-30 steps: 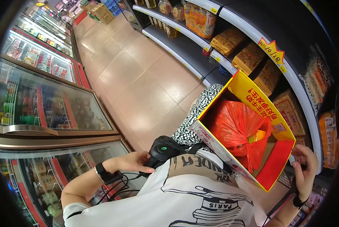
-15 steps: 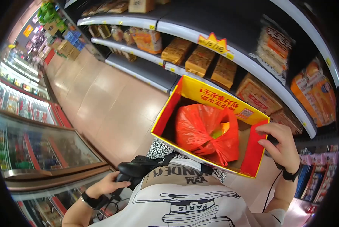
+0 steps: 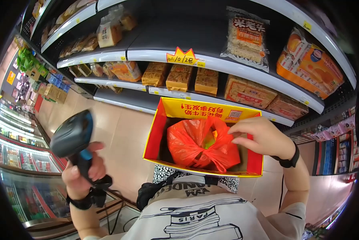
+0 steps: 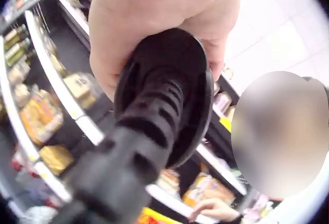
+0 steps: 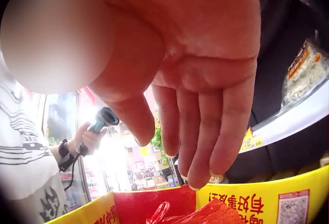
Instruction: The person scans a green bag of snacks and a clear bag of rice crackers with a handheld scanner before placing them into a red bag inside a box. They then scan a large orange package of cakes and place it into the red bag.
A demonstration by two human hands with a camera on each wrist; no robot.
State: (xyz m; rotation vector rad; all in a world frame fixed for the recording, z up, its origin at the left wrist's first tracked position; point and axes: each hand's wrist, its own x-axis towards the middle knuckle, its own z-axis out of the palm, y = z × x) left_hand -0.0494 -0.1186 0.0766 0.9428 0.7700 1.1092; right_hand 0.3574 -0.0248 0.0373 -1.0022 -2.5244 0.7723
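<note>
My left hand (image 3: 84,173) grips the handle of a black handheld scanner (image 3: 73,136), raised at the left; in the left wrist view that hand (image 4: 164,8) wraps the scanner's dark handle (image 4: 149,111). A yellow and red box (image 3: 151,140) stands open-topped before my body, holding a tied red plastic bag (image 3: 187,140) with something orange and green inside. Above the bag's right side hovers my right hand (image 3: 263,136), fingers loosely bent and holding nothing. In the right wrist view its fingers hang down over the box's yellow wall (image 5: 303,188).
Shelves (image 3: 147,55) ahead carry brown packages (image 3: 179,78), a white-orange bag (image 3: 247,38) and an orange pack (image 3: 309,66). Glass-door coolers (image 3: 11,192) line the left side. Tiled floor (image 3: 127,132) lies between them.
My left hand has lifted the scanner from beside my waist, up and to the left. My right hand has moved from the box's right edge to over the bag. The view has turned right.
</note>
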